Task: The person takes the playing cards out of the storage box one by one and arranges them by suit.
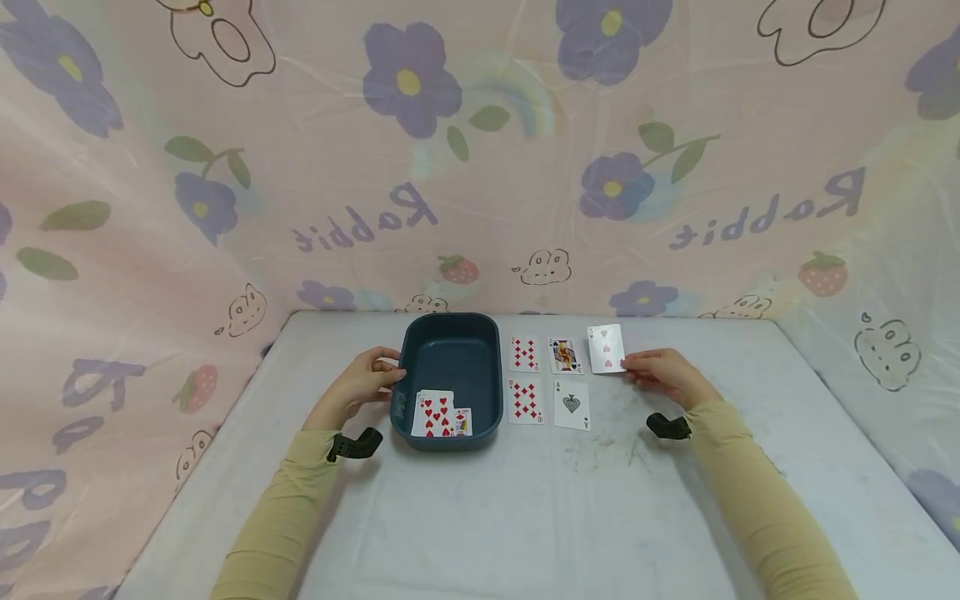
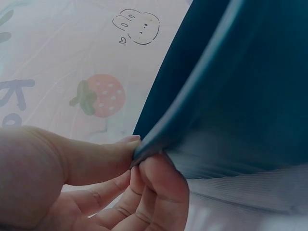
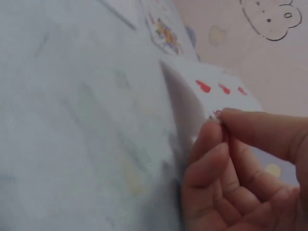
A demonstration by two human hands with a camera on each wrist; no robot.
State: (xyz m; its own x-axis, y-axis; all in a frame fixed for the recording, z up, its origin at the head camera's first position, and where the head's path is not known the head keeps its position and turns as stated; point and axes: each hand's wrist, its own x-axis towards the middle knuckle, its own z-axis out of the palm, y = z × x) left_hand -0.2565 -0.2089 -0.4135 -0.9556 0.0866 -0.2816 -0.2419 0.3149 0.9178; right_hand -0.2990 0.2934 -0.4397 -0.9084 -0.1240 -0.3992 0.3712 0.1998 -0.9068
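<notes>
R fingers: my R hand [image 1: 663, 371] is pinching, thumb & index clamped together on the 3 of hearts [image 1: 606, 350]; the other fingers are curling in below.
3 of hearts: it's lying up-left of my R fingertips, just R of frame centre; I'm holding its lower R corner, & its long axis is running near top-to-bottom, leaning a touch.
Nearer hand: R, by far.
Corner lift: in the R wrist view the held corner is rising off the table [image 1: 480, 517], w/ shadow under it; can't tell if the far edge is touching.
Nearest cards: jack [image 1: 566, 356] is lying just L of mine, narrow gap btw; ace of spades [image 1: 572, 406] is lying below the jack, down-left of mine.
Diamonds: upper diamond card [image 1: 524, 354] & lower diamond card [image 1: 525, 402] are lining up in a column farther L.
In the way: jack & upper diamond card are lying btw my card & the blue tray [image 1: 452, 358]; its R wall is standing there too.
Tray: it's sitting L of centre, long axis top-to-bottom; hearts card [image 1: 434, 414] & small picture card [image 1: 462, 422] are lying in its lower end.
L fingers: my L hand [image 1: 367, 375] is gripping the tray's L rim, thumb one side, fingers other.
Backdrop: printed cloth [image 1: 300, 100] is hanging behind, filling upper frame.
</notes>
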